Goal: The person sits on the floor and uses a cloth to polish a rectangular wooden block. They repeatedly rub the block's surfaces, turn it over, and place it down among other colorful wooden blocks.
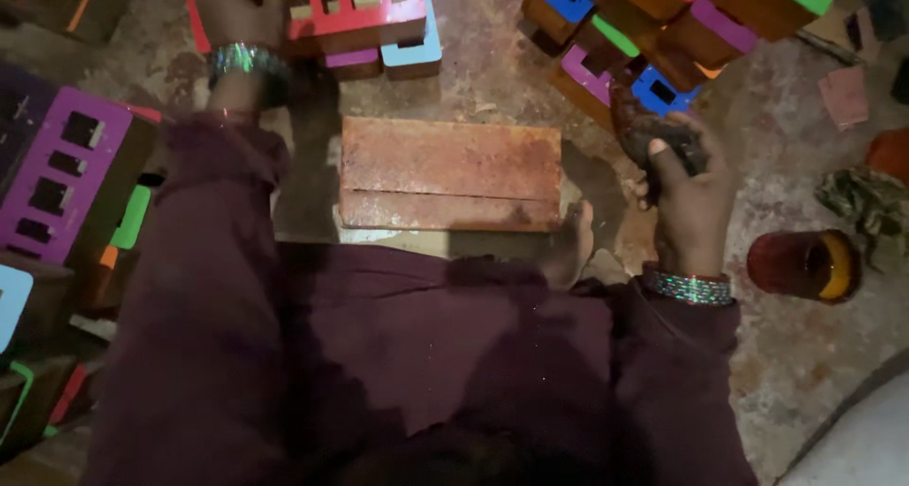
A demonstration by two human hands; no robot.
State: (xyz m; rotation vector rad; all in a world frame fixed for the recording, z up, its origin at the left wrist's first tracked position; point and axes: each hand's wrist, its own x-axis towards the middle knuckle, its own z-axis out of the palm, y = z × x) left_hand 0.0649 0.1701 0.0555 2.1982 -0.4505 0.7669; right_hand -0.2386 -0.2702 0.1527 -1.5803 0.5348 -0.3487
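Note:
A bare red-brown brick (450,172) lies flat on the floor right in front of me. My left hand (235,13) reaches far up and left, resting on a red-topped block with rectangular holes (352,5). My right hand (684,178), right of the brick, is closed around a dark, dirty lump, possibly a rag or tool (653,131). Both wrists carry shiny bangles. A bare foot (571,245) shows at the brick's lower right corner.
Painted blocks with cut-outs lie around: a purple one (62,174) at left, and a pile in blue, green, purple and orange (653,32) at upper right. A dark red cup (805,265) stands at right. My dark maroon clothing fills the lower frame.

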